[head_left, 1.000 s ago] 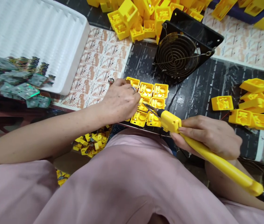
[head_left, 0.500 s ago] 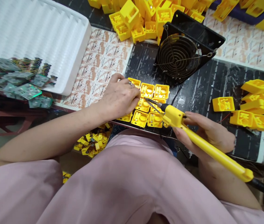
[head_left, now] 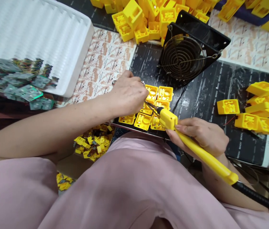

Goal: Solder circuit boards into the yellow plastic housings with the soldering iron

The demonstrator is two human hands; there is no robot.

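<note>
A block of small square yellow plastic housings (head_left: pixel 142 121), set in rows with their open sides up, lies at the table's near edge. My left hand (head_left: pixel 130 94) is bent over the left part of this block, fingers closed and pointing down; whatever they pinch is hidden beneath them. Behind its knuckles a small dark rounded end (head_left: pixel 113 82) shows, too small to name. In my right hand (head_left: pixel 204 135) is a yellow soldering iron (head_left: pixel 169 119) with a black cable. Its thin dark tip is down at a middle housing, close to my left fingertips.
A black fan with a wire guard (head_left: pixel 182 58) stands behind the housings. Yellow cases are heaped at the back (head_left: pixel 133 16) and grouped at right (head_left: pixel 263 109). At left, a white foam tray (head_left: pixel 77 57) carries circuit boards (head_left: pixel 27 92). More yellow parts (head_left: pixel 93 143) lie below the table edge.
My left hand has shifted slightly right and now covers more of the housings. The soldering iron in my right hand has moved left and its handle has swung a little.
</note>
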